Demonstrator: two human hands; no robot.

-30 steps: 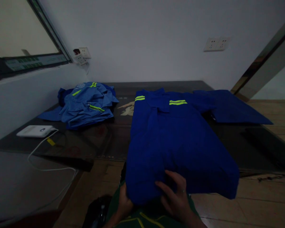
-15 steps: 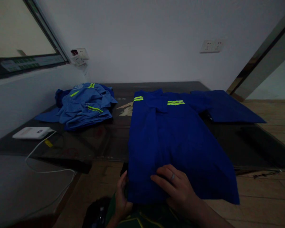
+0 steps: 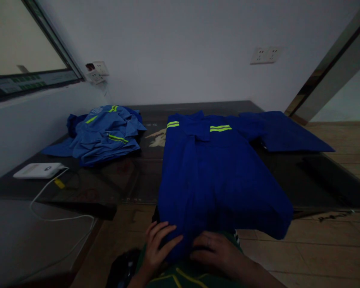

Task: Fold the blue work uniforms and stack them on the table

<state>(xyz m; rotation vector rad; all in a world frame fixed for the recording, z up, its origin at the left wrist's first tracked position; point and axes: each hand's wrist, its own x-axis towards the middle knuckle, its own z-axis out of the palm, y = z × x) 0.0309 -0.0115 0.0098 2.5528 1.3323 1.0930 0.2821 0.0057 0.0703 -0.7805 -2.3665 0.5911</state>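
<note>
Fingers of your left hand (image 3: 157, 246) lie parted over the near left edge of the dark blue shirt (image 3: 222, 172), probably to steady it; those of your right hand (image 3: 214, 252) curl at its lower end, but I cannot tell whether they pinch cloth. The shirt runs from twelve o'clock on the table (image 3: 132, 182) toward your body, its near end overhanging, which likely explains support there. Lighter crumpled clothes (image 3: 106, 134) at eleven o'clock and flat blue cloth (image 3: 297, 134) at one seemingly give it room.
</note>
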